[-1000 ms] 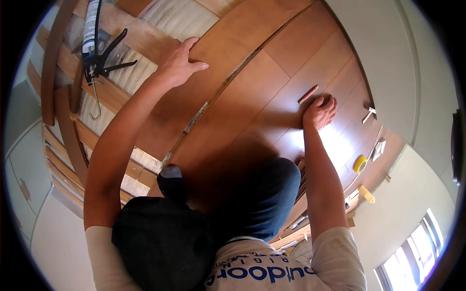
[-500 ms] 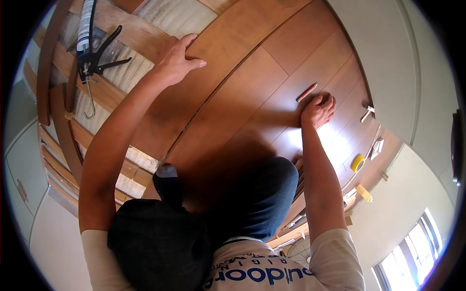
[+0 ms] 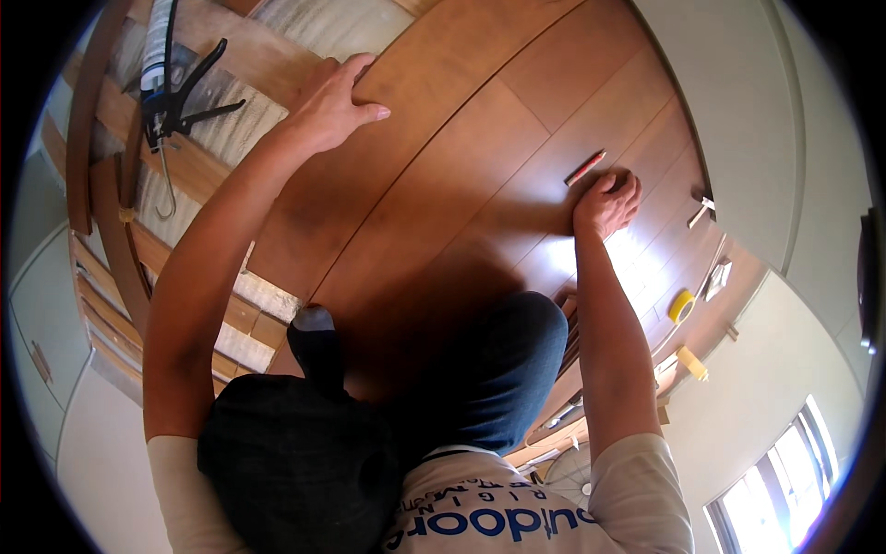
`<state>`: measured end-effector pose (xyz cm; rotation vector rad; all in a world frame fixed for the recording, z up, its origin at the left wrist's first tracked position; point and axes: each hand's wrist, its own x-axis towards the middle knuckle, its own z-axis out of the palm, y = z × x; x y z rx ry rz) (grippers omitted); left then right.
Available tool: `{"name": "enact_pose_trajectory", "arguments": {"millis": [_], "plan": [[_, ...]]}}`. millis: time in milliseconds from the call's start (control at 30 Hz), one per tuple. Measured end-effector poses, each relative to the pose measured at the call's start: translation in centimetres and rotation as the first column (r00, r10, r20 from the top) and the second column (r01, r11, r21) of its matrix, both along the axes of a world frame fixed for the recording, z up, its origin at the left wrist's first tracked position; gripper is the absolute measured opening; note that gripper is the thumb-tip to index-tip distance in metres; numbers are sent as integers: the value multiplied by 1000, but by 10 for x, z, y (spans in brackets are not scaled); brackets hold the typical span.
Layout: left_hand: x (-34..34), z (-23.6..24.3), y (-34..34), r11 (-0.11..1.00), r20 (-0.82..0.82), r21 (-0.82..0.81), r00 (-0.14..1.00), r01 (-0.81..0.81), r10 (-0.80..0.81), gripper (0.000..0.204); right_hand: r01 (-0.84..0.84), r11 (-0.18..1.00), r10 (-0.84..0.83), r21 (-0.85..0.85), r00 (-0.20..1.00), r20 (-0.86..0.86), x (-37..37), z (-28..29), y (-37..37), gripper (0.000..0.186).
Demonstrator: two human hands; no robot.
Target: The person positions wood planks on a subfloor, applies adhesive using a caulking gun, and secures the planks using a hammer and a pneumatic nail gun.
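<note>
My left hand [image 3: 334, 103] lies over the outer edge of a wide brown floorboard [image 3: 406, 92], thumb and index finger spread apart on the board side. The other fingers are partly hidden. This board lies against the laid wood flooring [image 3: 480, 157], with only a thin dark seam between them. To the right, my right hand [image 3: 607, 205] rests on the flooring with its fingers curled and nothing visible in them. A red pencil [image 3: 585, 168] lies just beyond it.
At left, a caulking gun [image 3: 166, 106] lies over exposed wooden battens [image 3: 180, 171] and loose dark strips [image 3: 115, 231]. Yellow tape [image 3: 681, 307], a small hammer-like tool [image 3: 701, 210] and a yellow block [image 3: 691, 364] lie at right. A pale wall or cabinet panel [image 3: 738, 120] borders the flooring.
The gap between the wide board and the laid flooring has narrowed to a thin seam. My left arm has shifted slightly left; my right hand has hardly moved.
</note>
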<state>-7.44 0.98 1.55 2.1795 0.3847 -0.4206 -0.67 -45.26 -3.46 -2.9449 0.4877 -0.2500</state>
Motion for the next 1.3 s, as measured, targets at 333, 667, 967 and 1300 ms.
{"name": "enact_pose_trajectory", "arguments": {"millis": [333, 667, 967, 1300], "plan": [[-27, -3, -10, 930, 148, 353, 976, 101, -162, 76, -111, 976, 150, -185, 966, 209, 6, -20, -40, 49], [-211, 43, 32, 946, -223, 306, 974, 106, -37, 75, 0, 995, 7, -103, 998, 64, 13, -17, -27, 59], [-231, 33, 30, 961, -107, 265, 993, 76, -49, 92, 23, 982, 19, -187, 975, 221, 15, -29, -36, 48], [-225, 42, 31, 959, -165, 260, 984, 112, -70, 95, -20, 971, 75, -237, 971, 225, 9, -34, -29, 44]]}}
